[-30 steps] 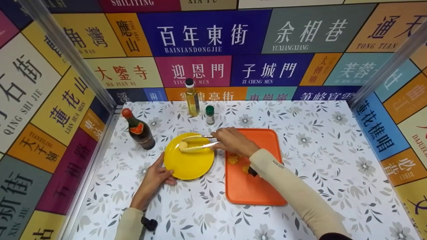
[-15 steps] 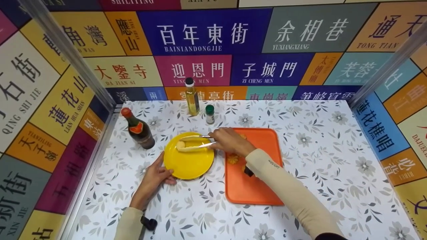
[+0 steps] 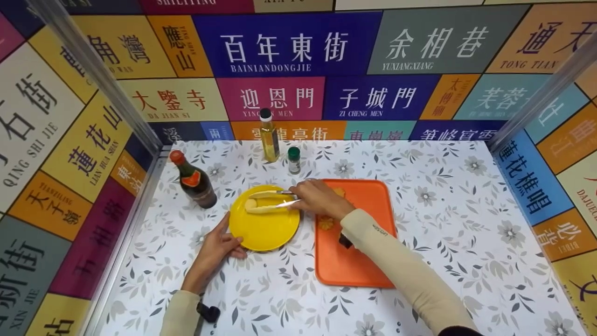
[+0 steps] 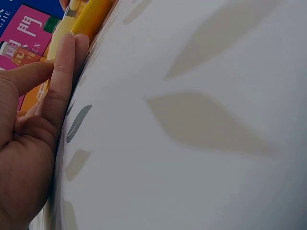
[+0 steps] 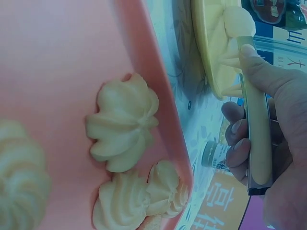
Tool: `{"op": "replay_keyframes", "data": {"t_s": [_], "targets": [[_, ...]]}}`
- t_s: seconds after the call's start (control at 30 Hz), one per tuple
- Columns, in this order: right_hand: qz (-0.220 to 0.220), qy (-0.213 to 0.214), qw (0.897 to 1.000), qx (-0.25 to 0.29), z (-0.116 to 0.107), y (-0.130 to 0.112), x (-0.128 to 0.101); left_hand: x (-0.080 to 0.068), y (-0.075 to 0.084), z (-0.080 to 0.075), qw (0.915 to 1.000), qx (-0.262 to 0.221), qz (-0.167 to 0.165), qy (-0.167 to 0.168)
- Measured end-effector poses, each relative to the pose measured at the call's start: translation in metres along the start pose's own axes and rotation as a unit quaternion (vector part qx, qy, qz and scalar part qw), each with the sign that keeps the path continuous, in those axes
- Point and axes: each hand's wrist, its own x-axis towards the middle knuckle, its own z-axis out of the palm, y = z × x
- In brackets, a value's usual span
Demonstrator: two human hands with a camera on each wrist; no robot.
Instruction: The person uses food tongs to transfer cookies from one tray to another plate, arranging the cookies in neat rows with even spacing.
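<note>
Your right hand (image 3: 319, 198): fingers gripping tongs (image 3: 273, 199) over yellow plate (image 3: 263, 228). Your left hand (image 3: 217, 247): fingers straight, steadying plate rim on worktop (image 3: 443, 196).

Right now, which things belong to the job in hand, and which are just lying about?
In use:
right hand gripping tongs
pale piece in the tongs
yellow plate, left hand at its rim
orange tray with swirled pieces

Lying about:
dark bottle
oil bottle
green-capped jar

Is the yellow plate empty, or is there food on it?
Not empty. The yellow plate has one pale swirled pastry near its far rim, held between the tongs that the right hand grips.
</note>
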Motion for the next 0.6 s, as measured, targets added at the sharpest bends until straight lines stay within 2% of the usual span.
{"op": "replay_keyframes", "data": {"t_s": [0.37,0.6], "targets": [[0.026,-0.020,0.999,-0.002,0.0013,-0.0012,0.0016,0.0001,0.0006,-0.0003,0.9998,-0.006,-0.013,0.014],[0.026,-0.011,0.999,-0.021,0.0018,-0.0045,-0.0034,-0.0001,0.0003,0.0003,0.9997,0.000,-0.019,0.013]]}}
